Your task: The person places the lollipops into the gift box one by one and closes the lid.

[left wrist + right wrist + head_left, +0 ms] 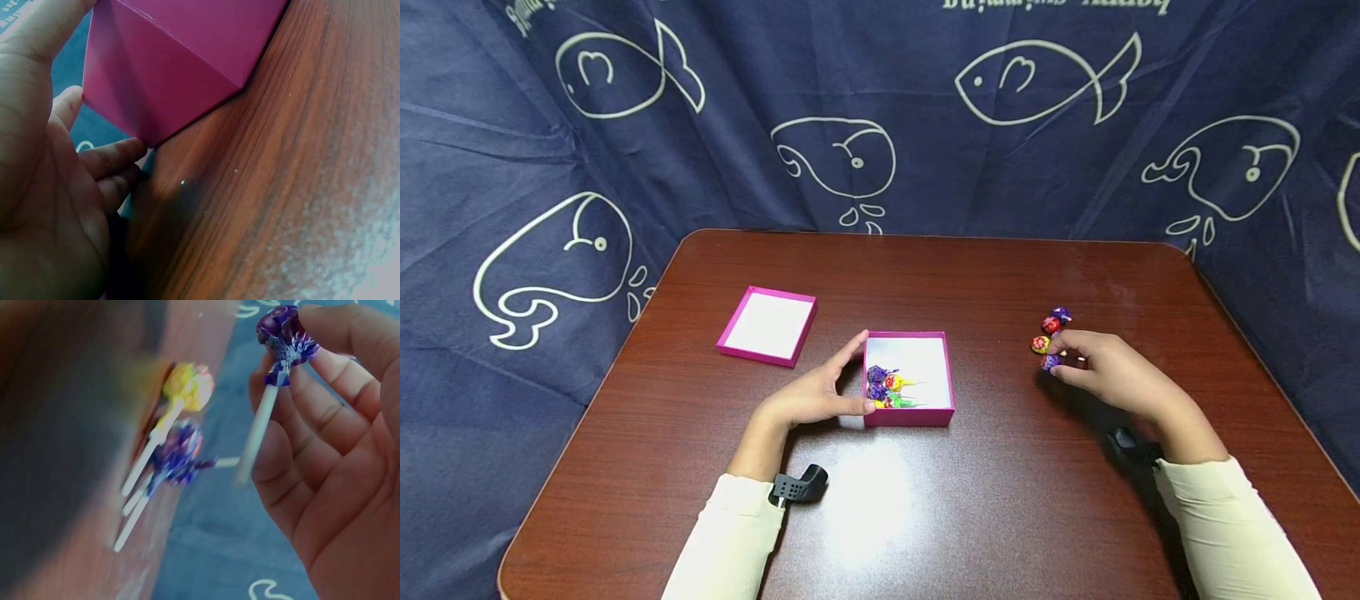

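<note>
My left hand (812, 396) spans the left side of a pink open box (908, 417), thumb at the front corner and index finger at the back one. In the left wrist view, fingertips touch the pink wall (169, 75). Several wrapped lollipops (889, 383) lie along the box's left side, sticks pointing right. On the right of the table, my right hand (1112, 371) pinches a purple-wrapped lollipop (284, 337) by its head, its white stick hanging down. Close by lie a yellow lollipop (189, 387), another purple one (179, 450) and a red one (1051, 325).
A pink-edged lid (767, 325) with a white inside lies to the left behind the box. The brown wooden table (1000, 517) reaches back to a dark blue curtain (917, 158) with white fish and whale drawings. Black bands (797, 485) sit at the wrists.
</note>
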Available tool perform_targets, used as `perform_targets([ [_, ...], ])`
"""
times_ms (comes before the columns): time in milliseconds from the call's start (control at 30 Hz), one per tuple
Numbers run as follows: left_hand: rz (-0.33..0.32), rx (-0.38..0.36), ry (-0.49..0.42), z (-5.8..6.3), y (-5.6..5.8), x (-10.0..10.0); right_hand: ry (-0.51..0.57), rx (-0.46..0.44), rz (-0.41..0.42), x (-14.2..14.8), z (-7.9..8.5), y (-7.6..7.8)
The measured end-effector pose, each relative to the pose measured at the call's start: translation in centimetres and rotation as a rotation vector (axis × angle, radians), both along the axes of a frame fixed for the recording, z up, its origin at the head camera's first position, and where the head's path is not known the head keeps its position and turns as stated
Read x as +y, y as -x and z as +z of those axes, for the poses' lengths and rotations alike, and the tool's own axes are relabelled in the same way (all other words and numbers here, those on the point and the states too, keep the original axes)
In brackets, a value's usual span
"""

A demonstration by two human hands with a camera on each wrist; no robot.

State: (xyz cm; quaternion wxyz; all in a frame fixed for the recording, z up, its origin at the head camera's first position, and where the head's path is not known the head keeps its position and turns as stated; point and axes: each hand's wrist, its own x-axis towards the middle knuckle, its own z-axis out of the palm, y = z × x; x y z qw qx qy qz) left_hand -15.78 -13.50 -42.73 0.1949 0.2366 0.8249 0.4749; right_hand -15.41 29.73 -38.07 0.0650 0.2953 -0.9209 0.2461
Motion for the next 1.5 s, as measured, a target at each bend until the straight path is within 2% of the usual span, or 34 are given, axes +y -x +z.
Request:
perform_targets([
  [400,-0.021,0.017,-0.030,0.1,-0.1,0.1,-0.011,0.029,0.116,-2.9,0.9,0.7],
  [700,-0.002,0.009,0.003,0.0,0.1,0.1,-0.023,-0.056,0.168,-5.7,2.0,1.4],
  [1133,-0.015,0.015,-0.016,0.1,-0.1,0.0,-0.057,-0.042,0.263,-10.4,4.1,2.5],
  [1500,-0.011,0.019,-0.003,0.1,0.0,0.0,-0.061,-0.037,0.283,-13.6,4.9,3.8],
])
